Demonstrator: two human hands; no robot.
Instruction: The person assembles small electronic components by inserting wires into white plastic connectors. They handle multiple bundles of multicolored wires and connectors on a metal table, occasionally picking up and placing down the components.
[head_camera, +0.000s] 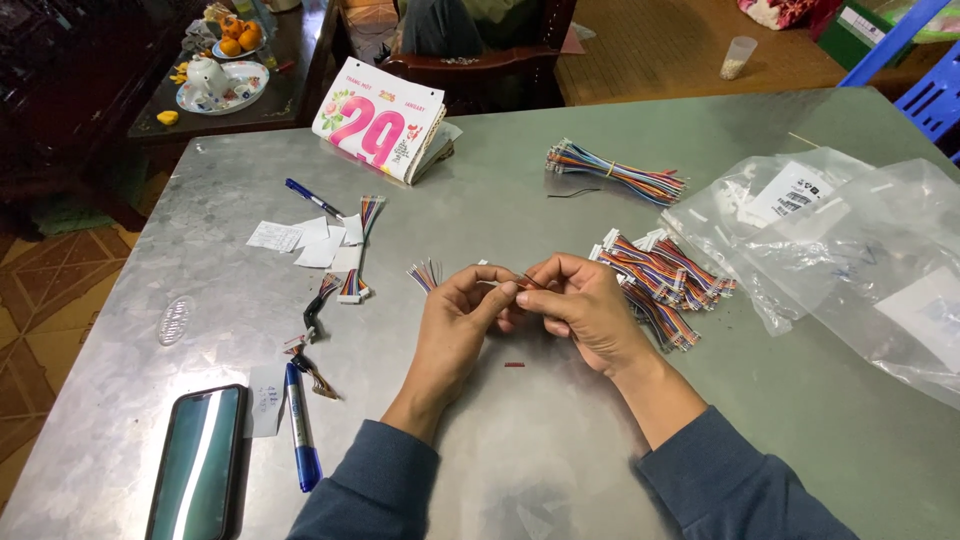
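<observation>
Over the middle of a grey metal table (520, 470), my left hand (462, 318) and my right hand (583, 305) meet, fingertips pinched together on a small rainbow-coloured wire harness (426, 274) whose loose wire ends fan out to the left of my left hand. Just right of my right hand lies a pile of several similar coloured wire harnesses (662, 272) with white connectors. A tiny red piece (514, 364) rests on the table below my hands.
Another bundle of coloured wires (615, 172) lies farther back, clear plastic bags (850, 250) at right. Left of my hands are a harness (358, 250), paper slips (305, 240), two blue pens (300, 425), a phone (197, 462), and a tear-off calendar (378, 128).
</observation>
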